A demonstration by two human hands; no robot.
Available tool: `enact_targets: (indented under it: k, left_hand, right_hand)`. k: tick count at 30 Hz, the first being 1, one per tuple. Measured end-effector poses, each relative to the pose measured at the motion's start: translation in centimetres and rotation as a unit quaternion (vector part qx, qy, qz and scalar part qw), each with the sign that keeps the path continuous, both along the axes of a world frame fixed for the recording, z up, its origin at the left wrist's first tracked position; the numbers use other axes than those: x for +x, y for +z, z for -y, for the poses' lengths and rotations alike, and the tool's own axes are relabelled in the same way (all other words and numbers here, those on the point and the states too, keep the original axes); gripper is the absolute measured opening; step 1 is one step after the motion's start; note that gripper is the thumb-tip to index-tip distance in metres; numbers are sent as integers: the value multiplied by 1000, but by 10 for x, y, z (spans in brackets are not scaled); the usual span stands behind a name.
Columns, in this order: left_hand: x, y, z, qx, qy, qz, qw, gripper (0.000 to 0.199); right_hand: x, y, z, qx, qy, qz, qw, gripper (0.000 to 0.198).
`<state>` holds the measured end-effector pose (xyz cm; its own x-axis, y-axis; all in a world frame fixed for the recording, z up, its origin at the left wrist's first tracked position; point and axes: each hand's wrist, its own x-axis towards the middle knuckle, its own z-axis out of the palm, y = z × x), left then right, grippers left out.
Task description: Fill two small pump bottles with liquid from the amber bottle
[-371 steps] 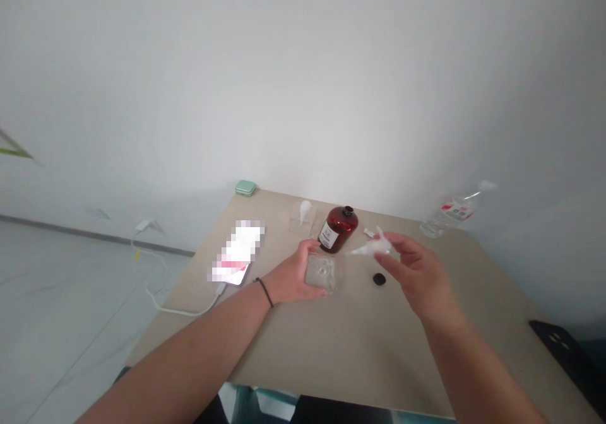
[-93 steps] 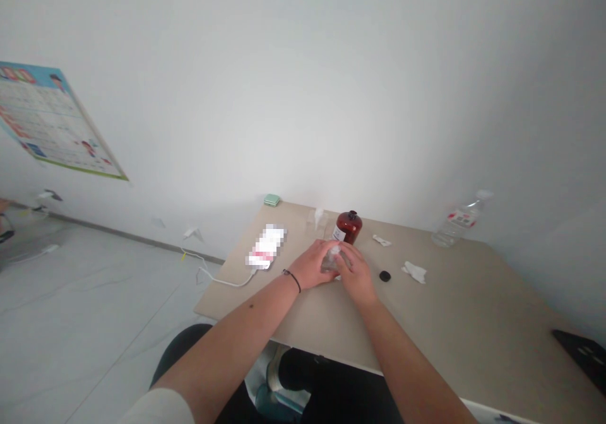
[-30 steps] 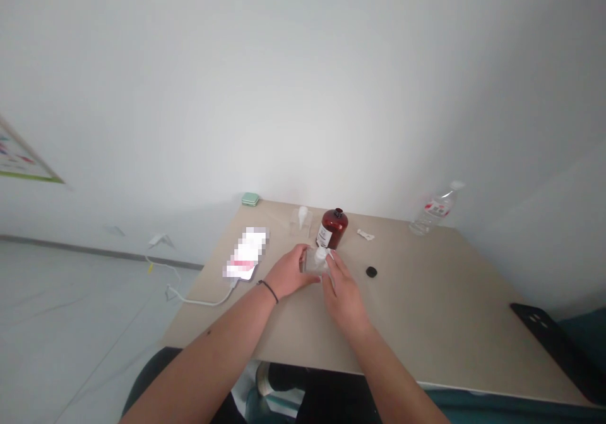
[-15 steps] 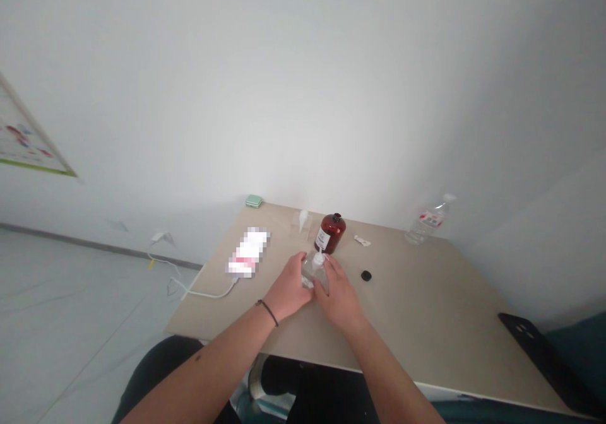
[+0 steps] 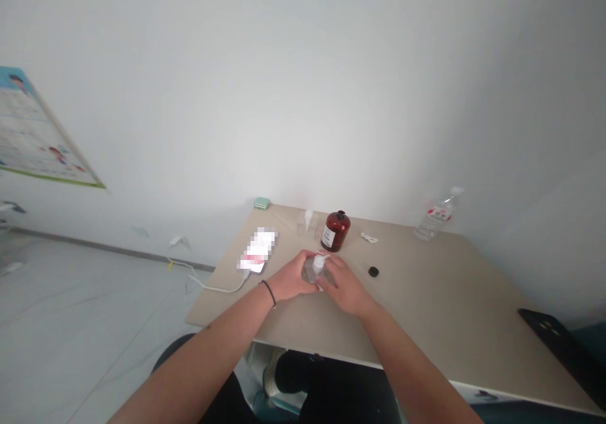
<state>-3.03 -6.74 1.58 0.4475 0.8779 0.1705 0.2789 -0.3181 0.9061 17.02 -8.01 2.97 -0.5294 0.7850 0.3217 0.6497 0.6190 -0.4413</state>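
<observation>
A clear bottle (image 5: 310, 272) with a white pump top (image 5: 319, 262) stands near the middle of the desk, partly covered by my fingers. My left hand (image 5: 294, 277) is wrapped round its left side. From the right, my right hand (image 5: 348, 285) grips the bottle, its fingertips close to the pump collar. The pump's spout points to the right. Just behind stands a reddish-brown bottle (image 5: 336, 232) with a white label and a dark neck. A round black cap (image 5: 374, 272) lies to the right of my right hand.
A phone (image 5: 260, 249) with a white cable (image 5: 227, 290) lies on the left. At the back are a green case (image 5: 262, 203), a clear container with a white tip (image 5: 308, 221) and a small white packet (image 5: 369, 238). A clear water bottle (image 5: 434, 219) stands far right, a black object (image 5: 549, 329) below it.
The pump's spout has turned from pointing away from me to pointing right. Both hands stay on the clear bottle. The camera view has shifted slightly left, showing more of the wall poster.
</observation>
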Motion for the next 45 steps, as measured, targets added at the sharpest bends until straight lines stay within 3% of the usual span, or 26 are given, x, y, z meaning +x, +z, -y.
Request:
enact_targets:
  k: [2,5,6,8,10,15,19,27,29,31,33,35,38,43,45]
  left_hand:
    - [-4,0,-2,23,1,-14,1000,75]
    - [-4,-3,6,31,93,-25,995,89]
    - [-3,-4,12,19,144,-17,989,89]
    - [1,-7,25,-17,202,-5,979,68]
    - [7,-7,38,-18,175,10,984,46]
    - [21,-4,53,13,167,-19,986,65]
    - [22,-4,47,14,164,-42,985,61]
    - [-10,4,16,-3,-7,-64,998,76]
    - [-14,2,17,12,26,-60,998,85]
    - [-13,-3,26,23,113,-47,992,88]
    - [-8,-9,41,16,200,-34,979,71]
    - [-1,-14,56,-2,199,-30,979,52]
    - [10,-18,69,15,158,-46,986,66]
    - [17,-13,64,20,174,-66,982,66]
    - [14,-7,58,12,145,-60,988,65]
  right_hand:
    - [1,1,-4,6,11,-9,1000,36]
    - [-1,2,0,12,-7,6,1000,36]
    - [-2,2,4,15,-20,16,1000,37]
    - [-8,1,15,23,-56,34,998,40]
    - [-16,-2,30,35,-102,45,993,44]
    - [-27,-13,57,51,-153,39,986,51]
    - [-18,-9,51,16,-115,63,991,54]
    - [-5,8,16,-20,28,7,999,51]
    - [-7,8,17,-16,11,18,1000,50]
    - [-11,5,24,-7,-39,40,998,52]
    - [-18,-3,37,13,-104,55,993,55]
    - [-27,-14,53,36,-167,60,983,58]
    - [-37,-28,73,62,-220,59,972,63]
    - [-28,-28,74,66,-179,64,979,64]
    - [-18,-19,63,45,-140,71,987,61]
